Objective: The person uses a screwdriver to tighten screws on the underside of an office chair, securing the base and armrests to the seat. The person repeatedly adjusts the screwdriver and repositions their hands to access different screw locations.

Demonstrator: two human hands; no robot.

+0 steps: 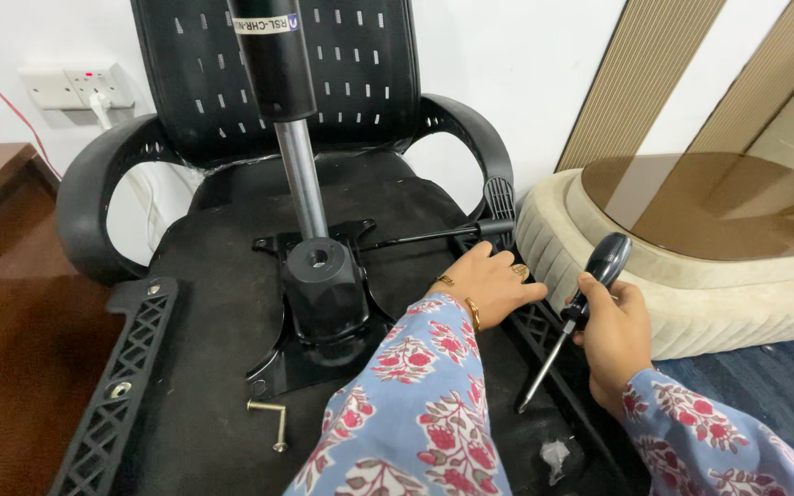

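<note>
An overturned black office chair lies with its seat underside (pixel 222 276) facing up. A black mechanism plate (pixel 323 303) sits in the middle, with a gas-lift cylinder (pixel 291 138) rising from it. My left hand (pixel 489 280) rests flat on the right arm bracket (pixel 544 331), just below the black adjustment lever (pixel 434 234). My right hand (pixel 613 335) grips a screwdriver (pixel 581 308) by its black handle, the shaft pointing down-left toward the bracket. Two brass-coloured bolts (pixel 273 418) lie loose on the underside near the front.
The left arm bracket (pixel 117 386) shows two screw heads. The curved black armrests (pixel 94 202) and perforated backrest (pixel 342 73) stand behind. A cream round table with a brown glass top (pixel 719 211) is close on the right. A wall socket (pixel 80 87) is upper left.
</note>
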